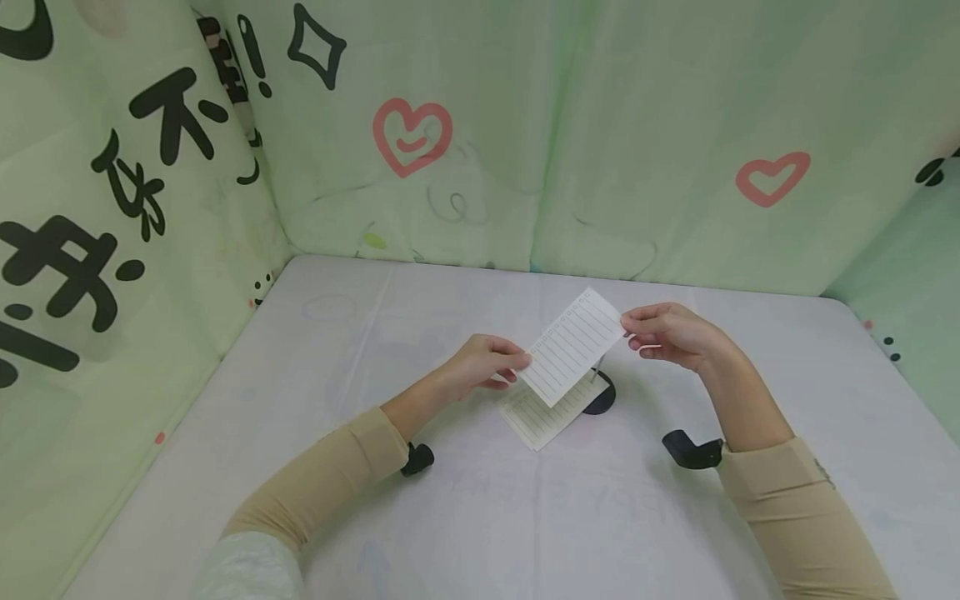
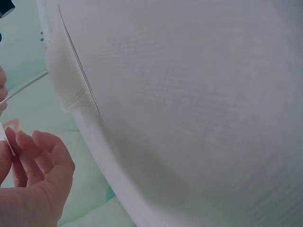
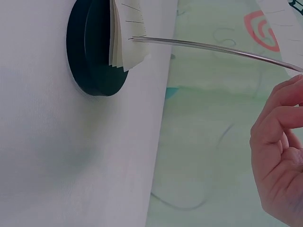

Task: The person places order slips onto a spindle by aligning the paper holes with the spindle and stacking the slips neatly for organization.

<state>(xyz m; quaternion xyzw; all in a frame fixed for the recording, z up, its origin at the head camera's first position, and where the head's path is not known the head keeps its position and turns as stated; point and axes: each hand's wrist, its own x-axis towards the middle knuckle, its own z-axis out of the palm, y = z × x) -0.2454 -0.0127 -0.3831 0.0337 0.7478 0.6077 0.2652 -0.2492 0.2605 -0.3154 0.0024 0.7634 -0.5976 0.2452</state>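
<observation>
You pinched the top lined sheet [image 1: 573, 346] with your left hand [image 1: 483, 364] and right hand [image 1: 670, 335], lifting it above the notepad [image 1: 542, 414] on the white table [image 1: 375, 333], one end seemingly not yet torn free.

White tablecloth [image 1: 375, 333]; green printed curtain [image 1: 637, 125] (pink hearts) behind.

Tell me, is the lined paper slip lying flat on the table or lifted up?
Lifted. The lined slip is held above the table, pinched by the left hand and right hand.
</observation>
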